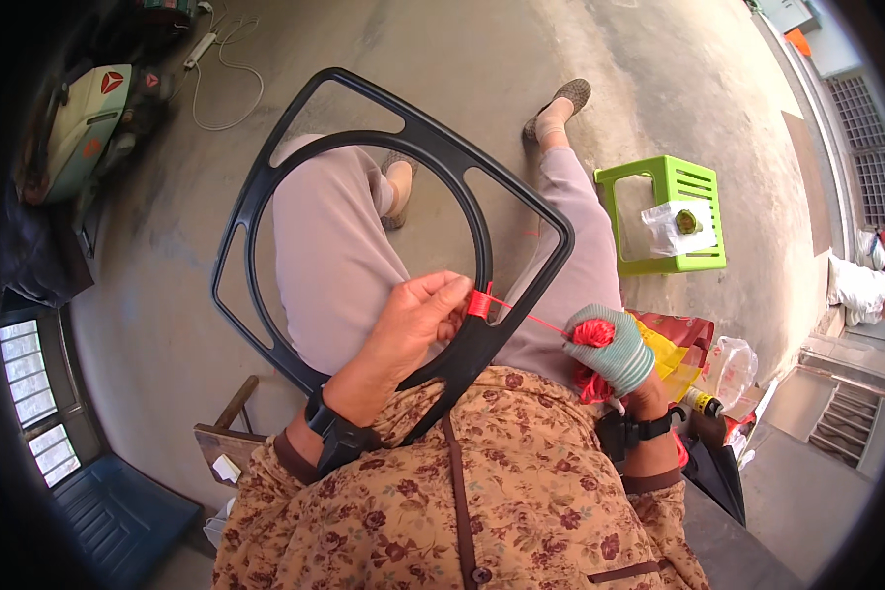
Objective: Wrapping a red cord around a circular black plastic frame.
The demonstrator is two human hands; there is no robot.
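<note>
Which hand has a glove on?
The right hand: it wears a pale green striped glove and holds a red cord bundle. The left hand, by the red wrapping on the black frame, is bare.

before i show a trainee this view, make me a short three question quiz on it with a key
1. True or false: thin red cord is wrapped around part of the black, open-centred frame, close to the bare left hand.
2. Where does the bright green, slatted plastic stool stand?
A) on the person's left
B) directly between the person's feet
C) on the person's right
3. What does the right hand, in its striped green-grey knitted glove, hold?

Key: 1. True. 2. C. 3. A bundle of the red cord.
</note>
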